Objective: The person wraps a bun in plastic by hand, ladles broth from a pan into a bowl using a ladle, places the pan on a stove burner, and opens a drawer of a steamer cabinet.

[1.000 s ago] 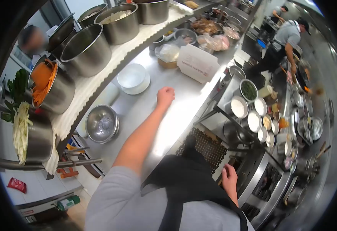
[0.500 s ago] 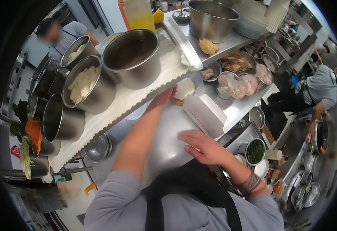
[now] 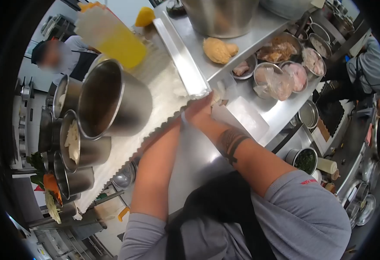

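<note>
My left forearm reaches forward under the cloth-covered shelf (image 3: 155, 104), whose edge hides most of my left hand (image 3: 177, 122). My right hand (image 3: 199, 108) is next to it at the shelf's corner, close to the long foil-wrapped bar (image 3: 183, 60). The fingers of both hands are hidden or blurred, so what they hold does not show. Just right of my right hand, a white paper box (image 3: 246, 117) sits on the steel counter (image 3: 194, 151). Something clear like a plastic bag (image 3: 224, 89) lies behind the box.
Steel pots (image 3: 116, 99) crowd the shelf beside a bottle of yellow liquid (image 3: 120, 45). Bowls of bagged raw meat (image 3: 276, 80) stand at the back right. A pot of chopped greens (image 3: 305, 160) is at right. One person (image 3: 75, 54) is at left, another (image 3: 370, 69) at right.
My right hand has moved forward and left from above the counter to beside my left hand. The view has shifted, and the box looks turned and partly covered by my right arm.
</note>
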A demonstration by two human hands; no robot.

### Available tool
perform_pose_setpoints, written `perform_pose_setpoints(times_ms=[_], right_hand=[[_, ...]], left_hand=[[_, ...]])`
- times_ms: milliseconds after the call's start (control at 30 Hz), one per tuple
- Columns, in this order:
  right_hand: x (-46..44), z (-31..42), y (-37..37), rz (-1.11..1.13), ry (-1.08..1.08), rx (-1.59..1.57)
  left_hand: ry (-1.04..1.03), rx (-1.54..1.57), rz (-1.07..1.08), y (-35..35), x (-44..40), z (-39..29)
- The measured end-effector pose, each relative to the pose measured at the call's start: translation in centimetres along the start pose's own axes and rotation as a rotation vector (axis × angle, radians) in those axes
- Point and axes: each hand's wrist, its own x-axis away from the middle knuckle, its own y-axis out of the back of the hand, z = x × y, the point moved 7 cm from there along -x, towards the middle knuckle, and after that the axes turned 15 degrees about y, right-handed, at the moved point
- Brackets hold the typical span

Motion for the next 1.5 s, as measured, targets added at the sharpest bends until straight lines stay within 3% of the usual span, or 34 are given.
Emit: perform_pose_setpoints(times_ms=[200, 400, 600, 700, 767, 800, 867, 1100, 1167, 1367, 1500], right_hand=[[1.0, -0.2, 0.8, -0.103, 0.075, -0.031], [1.4, -0.4, 1.3, -0.090, 0.050, -0.040], [1.6, -0.5, 1.3, -0.234, 0.031, -0.011], [2.1, -0.8, 1.4, -0.356, 0.055, -0.092], [3.2, 0.6, 0.9, -0.490, 0.323, -0.018], [3.1, 0.6, -0.8, -0.486, 0.331, -0.014], [3.7, 0.3, -1.7, -0.702, 0.271, 0.020], [5.7, 1.2, 0.4, -0.620, 0.339, -0.028], [6.1, 1.7, -0.6, -0.365, 0.343, -0.155], [11.5, 5.0, -1.3, -0.275, 0.406, -0.031], [16.6, 6.5, -3.1, -0.423, 0.468, -0.045]], left_hand=[[-0.011, 0.024, 0.005, -0.2, 0.5, -0.2], [-0.029, 0.049, 0.026, -0.3, 0.7, -1.5], [-0.070, 0.102, 0.079, 0.3, 1.0, -4.2], [-0.095, 0.143, 0.128, 1.0, 0.9, -5.2], [-0.107, 0.171, 0.163, 1.4, 1.3, -6.0], [-0.115, 0.182, 0.175, 1.4, 1.5, -6.2], [-0.128, 0.203, 0.186, 1.2, 2.4, -6.5], [-0.069, 0.156, 0.022, 2.2, 8.8, -4.5], [-0.052, 0.214, 0.047, 2.5, 10.0, -3.2], [-0.017, 0.404, 0.103, 3.0, 13.9, 2.4], [0.012, 0.521, 0.122, 3.4, 16.7, 9.0]])
